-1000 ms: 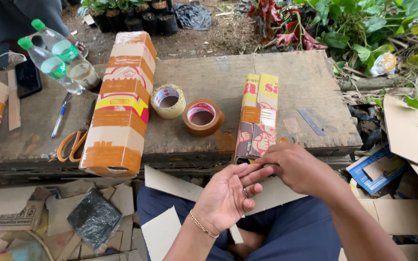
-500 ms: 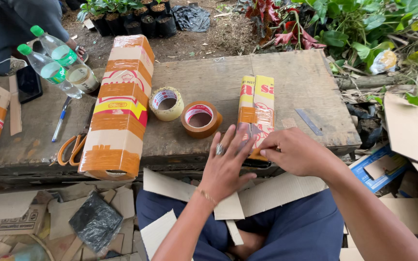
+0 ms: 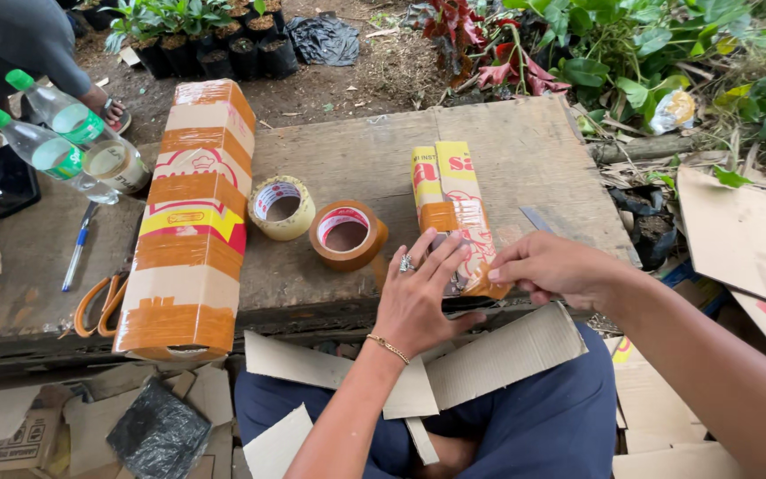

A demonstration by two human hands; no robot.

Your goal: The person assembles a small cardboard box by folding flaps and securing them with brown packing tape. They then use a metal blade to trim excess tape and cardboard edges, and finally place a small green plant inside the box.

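While the fingers [image 3: 441, 257] of the left hand [image 3: 418, 297] are spread and laid flat on the near end of the slim yellow-and-red carton [image 3: 449, 200], the fingertips of the right hand [image 3: 551, 266] are drawn together in a pinch at the carton's near right corner, where a band of brown tape [image 3: 489, 284] is wrapped; whether a loose tape end is gripped there cannot be told. The carton is lain lengthwise on the wooden tabletop [image 3: 507, 151], its near end at the table's front edge and close to overhanging it. A slip is judged possible: if the flat hand is lifted or pushed unevenly, the carton could be tipped off the edge onto the cardboard pieces [image 3: 498, 355] held across the lap. Tape pulled at an angle could also be creased or stuck to itself, and the ringed finger could be caught on the adhesive. Both forearms are reached forward from the seated body, the left wrist bent back with a thin bracelet on it, the right arm brought in from the side and held low. Just left of the hands a brown tape roll [image 3: 346, 235] and a pale tape roll [image 3: 281, 207] are rested, touching each other. Farther left a larger taped carton [image 3: 188, 222], orange-handled scissors [image 3: 99, 302], a pen [image 3: 77, 248] and two plastic bottles [image 3: 64, 142] are seen.
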